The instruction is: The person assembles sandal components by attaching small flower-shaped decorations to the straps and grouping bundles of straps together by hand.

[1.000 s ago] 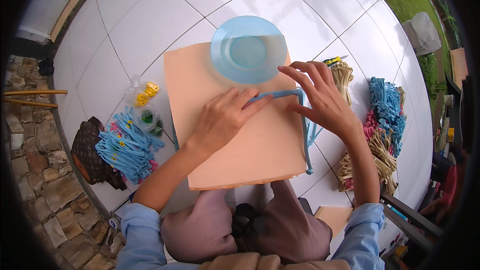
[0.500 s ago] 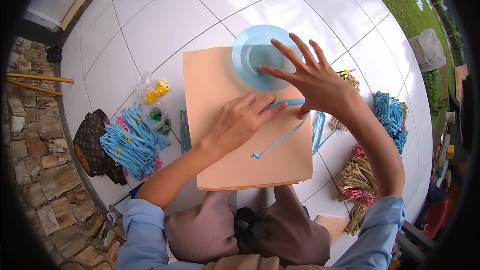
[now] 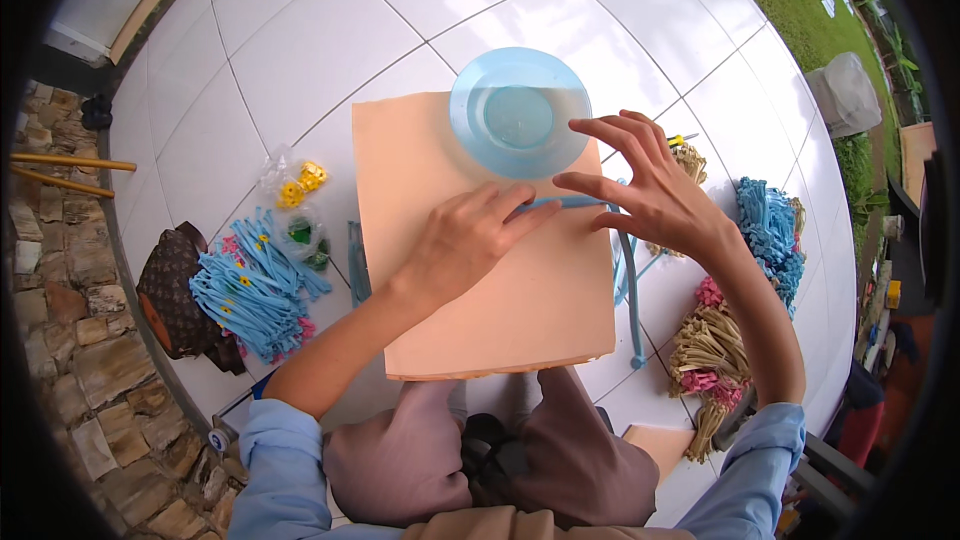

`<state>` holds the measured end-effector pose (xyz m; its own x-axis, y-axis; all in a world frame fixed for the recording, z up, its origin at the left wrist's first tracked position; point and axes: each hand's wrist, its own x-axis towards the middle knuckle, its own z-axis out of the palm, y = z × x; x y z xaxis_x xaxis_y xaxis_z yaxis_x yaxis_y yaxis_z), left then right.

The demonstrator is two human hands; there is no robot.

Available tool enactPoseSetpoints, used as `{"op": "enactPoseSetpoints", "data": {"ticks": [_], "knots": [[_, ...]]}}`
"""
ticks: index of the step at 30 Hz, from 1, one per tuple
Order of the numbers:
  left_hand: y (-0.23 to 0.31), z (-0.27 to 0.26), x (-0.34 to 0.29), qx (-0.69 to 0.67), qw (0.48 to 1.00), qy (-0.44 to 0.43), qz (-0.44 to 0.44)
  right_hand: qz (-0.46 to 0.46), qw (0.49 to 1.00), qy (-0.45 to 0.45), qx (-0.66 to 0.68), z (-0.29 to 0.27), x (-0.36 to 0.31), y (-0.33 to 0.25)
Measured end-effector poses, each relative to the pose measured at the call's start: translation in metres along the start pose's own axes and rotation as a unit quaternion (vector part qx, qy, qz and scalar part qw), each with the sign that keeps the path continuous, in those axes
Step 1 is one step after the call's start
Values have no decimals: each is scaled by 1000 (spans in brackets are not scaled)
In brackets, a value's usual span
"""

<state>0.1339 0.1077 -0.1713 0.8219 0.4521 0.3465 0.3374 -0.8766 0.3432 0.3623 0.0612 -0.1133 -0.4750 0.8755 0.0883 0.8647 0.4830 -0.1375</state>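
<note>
My left hand (image 3: 465, 238) rests over a peach-coloured board (image 3: 480, 325), its thumb and fingers closed on one end of a light blue cord (image 3: 575, 202). From there the cord runs right, under my right hand (image 3: 655, 185), and its other end hangs past the board's right edge. My right hand is open, fingers apart, with the cord passing near its thumb; whether it touches the cord is hard to tell. A translucent blue bowl (image 3: 468, 90) with a wide rim sits on the board's far end, just beyond both hands.
Left on the white tiled floor lie a bundle of blue cords (image 3: 250, 290), bags with yellow pieces (image 3: 303, 183) and green pieces (image 3: 303, 230), and a brown patterned bag (image 3: 178, 290). Right are beige bundles (image 3: 710, 350), blue bundles (image 3: 768, 230) and a yellow-handled tool (image 3: 677, 141).
The cord's loose end has swung from the board's middle to beyond its right edge. My right hand has moved away from the bowl, toward the right, with its fingers less spread.
</note>
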Motion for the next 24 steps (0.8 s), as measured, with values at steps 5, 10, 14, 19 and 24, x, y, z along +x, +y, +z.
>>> {"op": "enactPoseSetpoints", "data": {"ticks": [5,10,14,19,24], "knots": [[2,-1,2,-16,1000,-5,-5,-53,996,69,10,17,-19,5],[0,-1,2,-24,1000,-7,-3,-45,995,85,-1,21,-22,5],[-1,-1,3,-20,1000,-5,-2,-44,996,77,2,23,-22,7],[1,-2,4,-24,1000,-9,-6,-41,997,68,3,24,-23,8],[1,-3,4,-22,1000,-5,-4,-60,995,75,-31,25,-24,9]]}}
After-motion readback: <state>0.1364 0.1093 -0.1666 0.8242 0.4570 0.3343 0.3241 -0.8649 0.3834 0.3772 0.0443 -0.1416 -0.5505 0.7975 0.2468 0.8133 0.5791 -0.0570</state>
